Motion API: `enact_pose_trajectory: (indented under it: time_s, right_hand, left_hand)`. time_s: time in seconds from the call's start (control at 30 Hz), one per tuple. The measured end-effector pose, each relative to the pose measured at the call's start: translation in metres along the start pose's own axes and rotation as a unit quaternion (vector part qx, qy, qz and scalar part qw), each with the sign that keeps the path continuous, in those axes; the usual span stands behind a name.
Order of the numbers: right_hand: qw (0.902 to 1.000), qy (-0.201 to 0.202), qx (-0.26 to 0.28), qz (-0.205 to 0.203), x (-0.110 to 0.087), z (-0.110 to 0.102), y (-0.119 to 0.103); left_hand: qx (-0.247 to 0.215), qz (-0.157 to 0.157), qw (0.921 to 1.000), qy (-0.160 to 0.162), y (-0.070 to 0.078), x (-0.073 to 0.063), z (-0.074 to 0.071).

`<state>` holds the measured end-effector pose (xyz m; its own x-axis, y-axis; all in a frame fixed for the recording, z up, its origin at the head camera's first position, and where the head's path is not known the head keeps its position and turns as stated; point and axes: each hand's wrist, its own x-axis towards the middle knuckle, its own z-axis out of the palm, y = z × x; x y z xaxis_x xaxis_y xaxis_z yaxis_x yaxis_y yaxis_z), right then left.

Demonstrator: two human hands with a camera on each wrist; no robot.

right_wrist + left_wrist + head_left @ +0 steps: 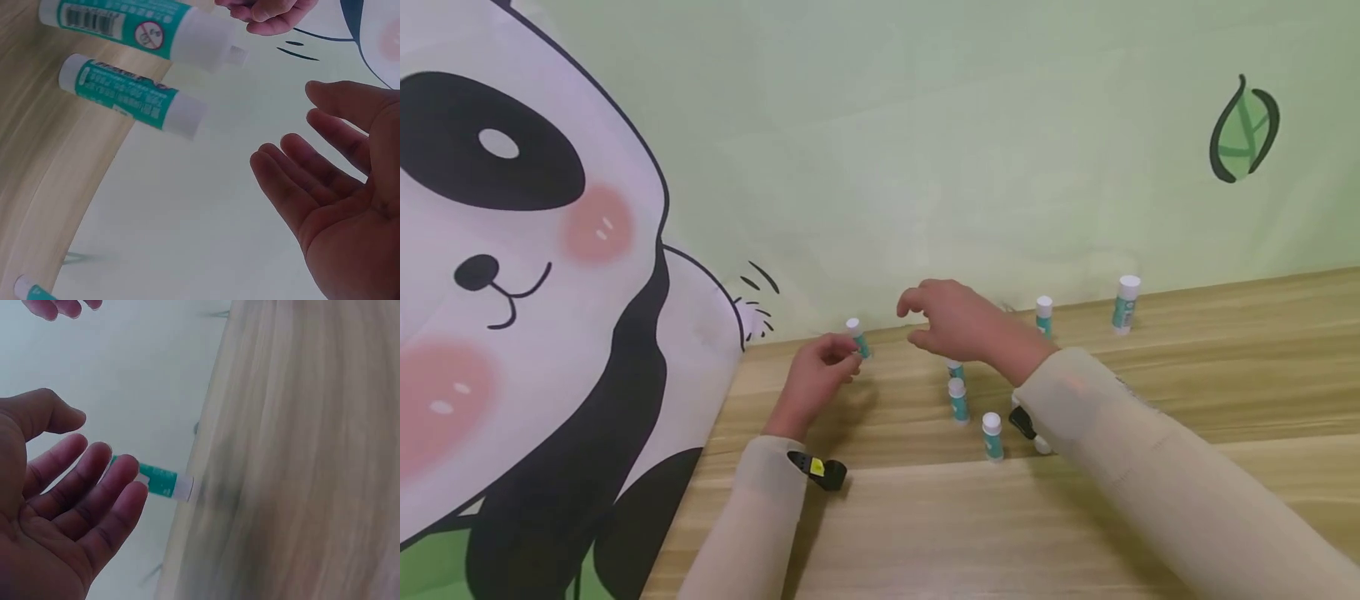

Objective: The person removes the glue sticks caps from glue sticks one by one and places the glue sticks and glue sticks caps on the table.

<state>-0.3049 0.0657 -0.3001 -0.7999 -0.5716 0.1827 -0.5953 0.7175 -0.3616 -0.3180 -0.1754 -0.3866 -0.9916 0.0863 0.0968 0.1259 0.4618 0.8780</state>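
My left hand [816, 379] is beside a glue stick [862, 343] with a teal label and white cap, upright near the back edge. In the left wrist view its loosely bent fingers overlap this glue stick [161, 480] and have nothing in their grasp. Over the table, my right hand [958, 321] hovers with fingers slightly bent and thumb apart, holding nothing. Just below it stand more glue sticks, one [959, 404] behind another [992, 442]; a third [956, 371] is partly covered by the hand. The right wrist view shows two glue sticks [128, 94] off the fingertips.
Further right, one glue stick [1044, 315] stands behind my right forearm and a larger one [1125, 304] near the wall. A white piece [1042, 445] shows partly under the right sleeve. A pale green wall [1000, 167] with a panda picture bounds the wooden table [910, 533].
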Motion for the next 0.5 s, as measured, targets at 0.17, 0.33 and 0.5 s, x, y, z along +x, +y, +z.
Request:
enact_pose_trajectory:
  time_s: [0.17, 0.33, 0.5]
  right_hand:
    - [0.9993, -0.034, 0.006, 0.015, 0.009, 0.005, -0.004]
    - [0.999, -0.042, 0.002, 0.014, 0.015, 0.008, -0.007]
    - [0.9988, -0.047, -0.013, 0.008, 0.021, 0.002, -0.009]
  left_hand:
    - [-0.002, -0.023, 0.9996, 0.017, -0.007, 0.001, -0.003]
    - [0.004, -0.051, 0.9983, 0.027, -0.011, 0.002, -0.003]
    - [-0.005, -0.068, 0.9973, 0.026, -0.011, 0.007, -0.005]
